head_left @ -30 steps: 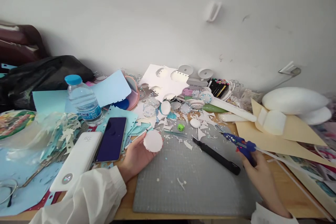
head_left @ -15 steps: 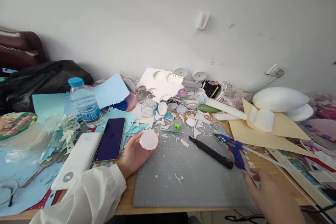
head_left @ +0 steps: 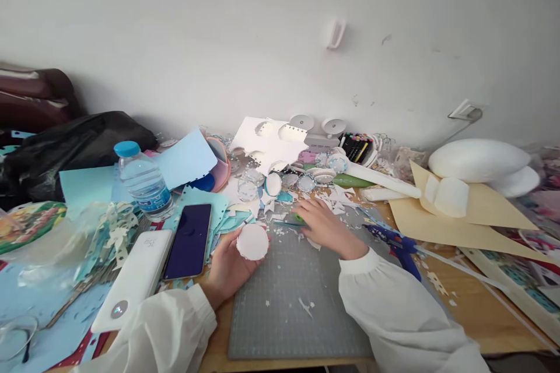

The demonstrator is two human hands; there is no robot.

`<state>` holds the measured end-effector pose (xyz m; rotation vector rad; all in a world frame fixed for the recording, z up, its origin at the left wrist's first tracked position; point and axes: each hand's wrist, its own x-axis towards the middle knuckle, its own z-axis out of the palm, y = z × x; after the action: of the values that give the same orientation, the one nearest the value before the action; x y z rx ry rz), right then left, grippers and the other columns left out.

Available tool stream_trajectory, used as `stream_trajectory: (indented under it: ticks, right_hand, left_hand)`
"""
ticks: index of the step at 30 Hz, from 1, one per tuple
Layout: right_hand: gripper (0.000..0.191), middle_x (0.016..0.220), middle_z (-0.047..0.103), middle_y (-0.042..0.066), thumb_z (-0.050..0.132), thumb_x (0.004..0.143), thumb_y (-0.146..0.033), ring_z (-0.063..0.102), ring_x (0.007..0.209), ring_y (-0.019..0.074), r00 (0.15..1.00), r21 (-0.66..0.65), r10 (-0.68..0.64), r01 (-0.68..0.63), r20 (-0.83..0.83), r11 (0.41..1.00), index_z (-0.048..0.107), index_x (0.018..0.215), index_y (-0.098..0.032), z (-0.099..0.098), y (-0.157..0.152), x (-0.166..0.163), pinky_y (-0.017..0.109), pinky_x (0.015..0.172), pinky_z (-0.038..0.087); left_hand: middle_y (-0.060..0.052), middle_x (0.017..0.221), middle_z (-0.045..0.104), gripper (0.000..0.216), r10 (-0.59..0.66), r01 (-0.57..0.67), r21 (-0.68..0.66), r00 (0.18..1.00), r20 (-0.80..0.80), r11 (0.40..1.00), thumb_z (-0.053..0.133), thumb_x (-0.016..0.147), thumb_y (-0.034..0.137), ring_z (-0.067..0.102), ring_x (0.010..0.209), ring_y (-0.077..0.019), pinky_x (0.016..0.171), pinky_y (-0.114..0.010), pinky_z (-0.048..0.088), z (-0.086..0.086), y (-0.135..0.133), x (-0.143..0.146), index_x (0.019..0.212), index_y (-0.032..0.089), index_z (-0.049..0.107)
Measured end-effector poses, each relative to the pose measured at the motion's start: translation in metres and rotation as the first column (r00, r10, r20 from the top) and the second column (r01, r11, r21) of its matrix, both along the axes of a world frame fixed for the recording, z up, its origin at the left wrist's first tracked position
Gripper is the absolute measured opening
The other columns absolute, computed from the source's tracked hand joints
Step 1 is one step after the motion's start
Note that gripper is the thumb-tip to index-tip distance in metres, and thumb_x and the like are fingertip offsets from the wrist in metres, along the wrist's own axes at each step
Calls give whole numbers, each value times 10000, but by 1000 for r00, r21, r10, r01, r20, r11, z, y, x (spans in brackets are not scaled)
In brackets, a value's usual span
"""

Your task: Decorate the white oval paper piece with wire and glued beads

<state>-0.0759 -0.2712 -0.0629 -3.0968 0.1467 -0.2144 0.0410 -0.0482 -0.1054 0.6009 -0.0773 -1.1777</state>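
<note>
My left hand [head_left: 230, 268] holds a white round paper disc [head_left: 252, 242] with a rough edge, its flat face toward me, above the left edge of the grey cutting mat [head_left: 280, 315]. My right hand [head_left: 321, 224] reaches across the mat, its fingers curled around a small green block [head_left: 298, 217], of which only a bit shows between them. White paper scraps [head_left: 343, 198] lie around these fingers. To the right of my right hand lies a blue hot glue gun [head_left: 394, 242], partly behind my sleeve. The black pen-like cutter is hidden by my right arm.
On the left are a phone [head_left: 189, 240], a white power bank [head_left: 133, 280] and a water bottle [head_left: 144, 183]. Decorated discs [head_left: 247, 189] and cut white card [head_left: 271, 143] crowd the back. Beige sheets [head_left: 459, 224] and white foam shapes [head_left: 479, 160] stand at right.
My right hand has left the glue gun's side and moved left and forward to the green block. My left hand still holds the disc. The view has shifted slightly.
</note>
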Motion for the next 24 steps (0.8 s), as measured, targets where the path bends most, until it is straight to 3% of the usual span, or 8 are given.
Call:
stream_trajectory:
  ticks: [5, 12, 20, 22, 24]
  right_hand:
    - [39, 918, 652, 54, 649, 851, -162, 579, 949, 245, 999, 24, -4, 5, -44, 1000, 654, 851, -200, -4, -13, -1, 368, 833, 382]
    - [70, 833, 654, 14, 674, 847, -176, 594, 882, 200, 995, 90, 48, -40, -84, 995, 672, 782, -200, -9, -18, -10, 345, 816, 342]
    - [137, 820, 670, 26, 608, 888, -145, 590, 862, 193, 999, 185, 53, -54, 9, 981, 677, 781, -196, -6, -16, -20, 360, 836, 367]
    - [136, 821, 682, 24, 590, 919, -199, 591, 853, 188, 995, 254, 9, -35, 100, 967, 671, 810, -204, -1, -13, -23, 377, 866, 380]
    - [126, 838, 688, 30, 602, 922, -278, 598, 842, 187, 960, 461, -103, -30, 260, 887, 664, 837, -209, 3, -8, -27, 377, 858, 410]
  left_hand:
    - [-71, 990, 753, 315, -48, 48, 3, 999, 6, 999, 632, 809, 401, 676, 890, -206, 784, -280, 519, 2, -2, -2, 988, 160, 729]
    - [-61, 1000, 755, 314, -79, 79, 16, 997, -5, 997, 636, 826, 412, 684, 907, -212, 798, -286, 523, 1, -2, -2, 1004, 170, 725]
    - [-78, 1027, 749, 286, -85, 85, -19, 996, 8, 996, 609, 862, 396, 684, 934, -233, 815, -298, 523, -2, -2, -1, 1010, 182, 728]
    - [-76, 1044, 745, 292, -86, 86, -12, 996, 3, 996, 618, 858, 401, 683, 953, -236, 822, -298, 520, -3, -1, -1, 1021, 184, 725]
    - [-83, 1051, 745, 302, -80, 80, -11, 997, 1, 997, 637, 845, 399, 682, 966, -239, 828, -302, 519, -3, -1, -2, 1025, 174, 727]
